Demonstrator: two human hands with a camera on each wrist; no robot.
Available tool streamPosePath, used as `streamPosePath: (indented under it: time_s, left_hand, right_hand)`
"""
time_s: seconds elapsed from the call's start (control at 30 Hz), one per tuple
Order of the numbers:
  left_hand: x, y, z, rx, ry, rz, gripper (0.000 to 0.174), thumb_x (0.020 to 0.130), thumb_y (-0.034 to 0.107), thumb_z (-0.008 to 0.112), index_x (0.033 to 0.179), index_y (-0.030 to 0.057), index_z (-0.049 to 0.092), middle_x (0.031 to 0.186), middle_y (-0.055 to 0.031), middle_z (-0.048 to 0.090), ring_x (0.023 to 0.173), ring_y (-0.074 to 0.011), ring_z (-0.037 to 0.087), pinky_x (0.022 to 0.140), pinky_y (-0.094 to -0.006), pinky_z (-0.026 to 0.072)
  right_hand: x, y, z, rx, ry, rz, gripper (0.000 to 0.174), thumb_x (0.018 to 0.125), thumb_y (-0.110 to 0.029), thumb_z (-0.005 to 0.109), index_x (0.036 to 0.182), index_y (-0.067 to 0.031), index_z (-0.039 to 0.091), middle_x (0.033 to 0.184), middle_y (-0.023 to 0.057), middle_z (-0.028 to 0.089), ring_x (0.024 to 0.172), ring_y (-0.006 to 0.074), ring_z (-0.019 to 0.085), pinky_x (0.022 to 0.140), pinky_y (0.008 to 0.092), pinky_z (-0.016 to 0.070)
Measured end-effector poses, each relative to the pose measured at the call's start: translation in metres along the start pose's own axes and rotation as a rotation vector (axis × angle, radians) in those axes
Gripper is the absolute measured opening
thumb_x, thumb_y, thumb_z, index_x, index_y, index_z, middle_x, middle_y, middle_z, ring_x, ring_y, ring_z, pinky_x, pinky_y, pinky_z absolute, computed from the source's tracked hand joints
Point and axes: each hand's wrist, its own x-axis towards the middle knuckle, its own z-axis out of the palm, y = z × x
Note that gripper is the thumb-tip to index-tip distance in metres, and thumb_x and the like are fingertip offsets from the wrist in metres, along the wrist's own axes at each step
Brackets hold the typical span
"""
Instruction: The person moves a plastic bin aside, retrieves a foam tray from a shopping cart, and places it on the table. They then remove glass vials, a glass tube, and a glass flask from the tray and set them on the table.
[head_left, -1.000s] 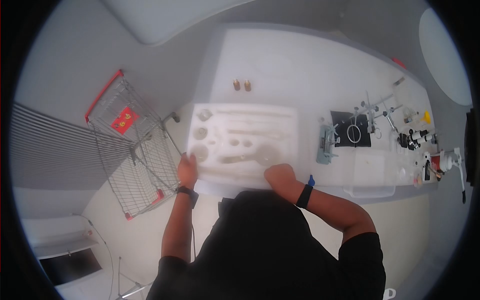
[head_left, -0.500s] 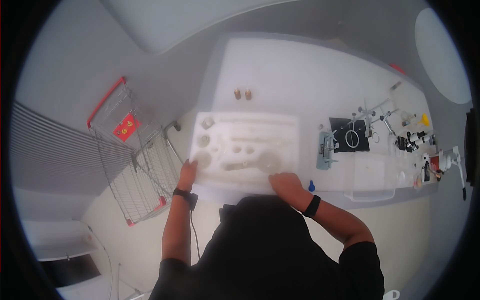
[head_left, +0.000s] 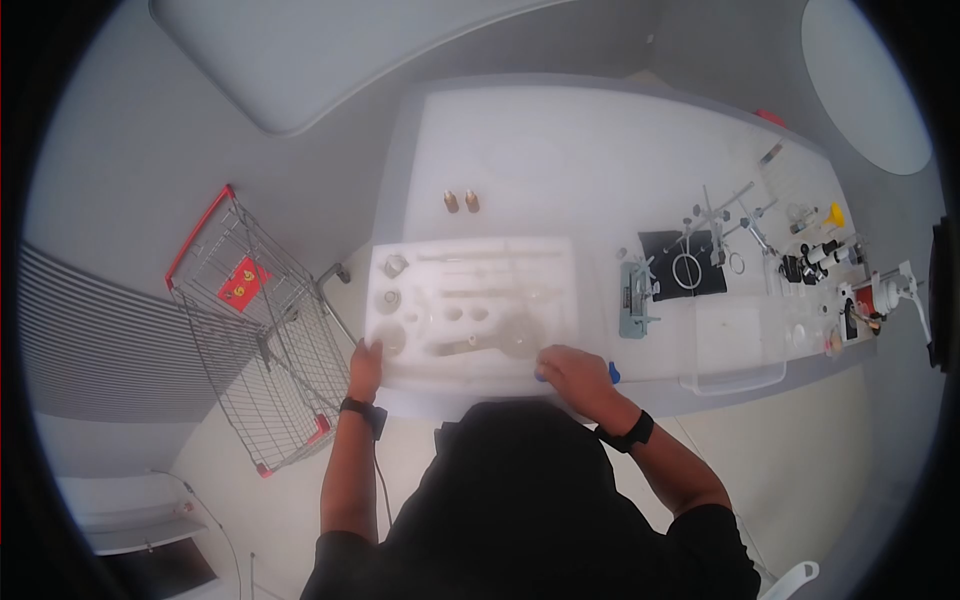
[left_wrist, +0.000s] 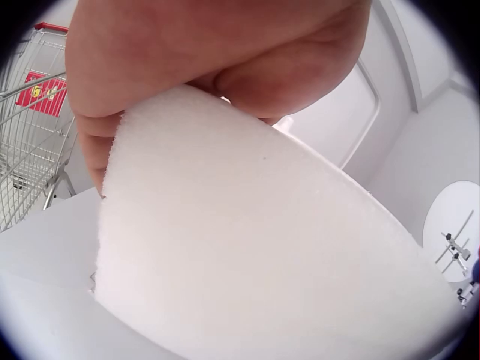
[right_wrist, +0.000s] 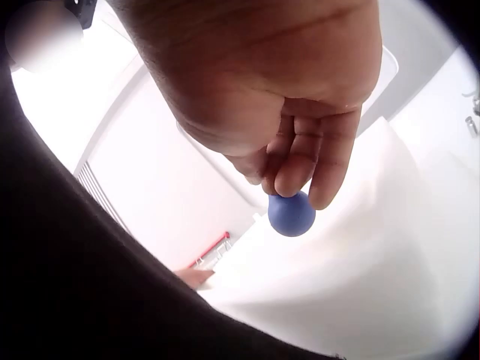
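Right hand [right_wrist: 262, 75] pinches the blue bulb [right_wrist: 292, 216], likely light, squashy, best held up top; left hand [left_wrist: 217, 56] grips the white foam [left_wrist: 232, 217]!

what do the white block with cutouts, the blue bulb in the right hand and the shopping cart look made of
White block: probably foam, matt, with a grainy, ragged edge.
Blue bulb: rubber or plastic, smooth and satin; the look can't settle which.
Shopping cart: likely metal, a grid of thin grey wires with a dull shine.

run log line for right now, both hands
left hand grips foam tray | right hand pinches blue bulb | on table: another blue squeeze bulb, two brown bottles
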Motion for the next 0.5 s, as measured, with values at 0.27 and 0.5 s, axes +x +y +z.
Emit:
streamPosePath:
  time_s: [0.27,0.5]
  left_hand:
    - [0.010,-0.030,0.000,0.044,-0.014,0.058,0.045,0.118,0.027,0.058,0.149,-0.0046,0.066,0.134,-0.0145,0.078,0.123,-0.0223,0.073,0.108,-0.0369,0.0550]
    - [0.005,-0.023,0.006,0.023,0.042,0.072,0.042,0.119,0.026,0.058,0.145,-0.0050,0.067,0.132,-0.0155,0.079,0.122,-0.0238,0.072,0.108,-0.0379,0.0546]
  right_hand:
    - [0.000,-0.004,-0.056,0.109,0.352,0.270,0.012,0.107,-0.016,0.075,0.107,-0.0052,0.069,0.083,0.0118,0.078,0.071,0.0245,0.076,0.070,0.0375,0.0587]
    - [-0.028,0.089,-0.030,-0.071,0.264,0.498,0.020,0.103,-0.023,0.078,0.101,-0.0052,0.069,0.085,0.0172,0.077,0.080,0.0396,0.077,0.073,0.0506,0.0594]
